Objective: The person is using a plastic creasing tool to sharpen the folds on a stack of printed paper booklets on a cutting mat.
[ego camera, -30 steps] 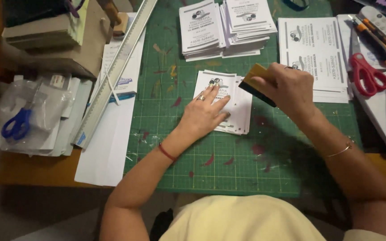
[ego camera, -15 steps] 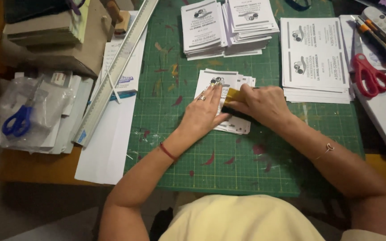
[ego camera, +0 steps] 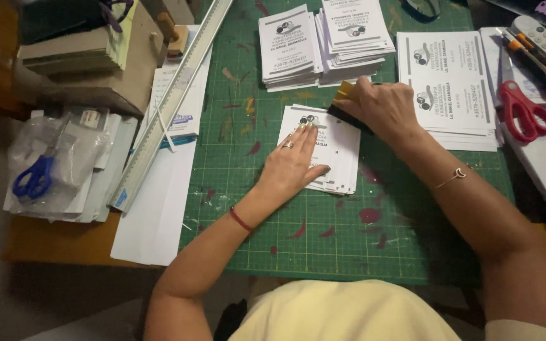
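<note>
My left hand (ego camera: 295,165) lies flat, fingers spread, on a small pile of white printed cards (ego camera: 339,148) in the middle of the green cutting mat (ego camera: 323,240). My right hand (ego camera: 383,108) grips a small block with a yellow top and a dark base (ego camera: 347,104), set at the upper right edge of that pile. Two taller stacks of the same cards (ego camera: 323,41) stand just beyond it. Uncut printed sheets (ego camera: 453,88) lie to the right.
A long metal ruler (ego camera: 172,101) runs diagonally along the mat's left edge over white paper (ego camera: 159,208). Red scissors (ego camera: 521,112) and an orange utility knife (ego camera: 532,60) lie at the right. Blue scissors in a plastic bag (ego camera: 39,173) and cardboard boxes (ego camera: 96,69) sit left.
My right hand slid the block from the card pile's right side onto its middle, then up to its top right edge. My left hand stayed pressed on the pile.
</note>
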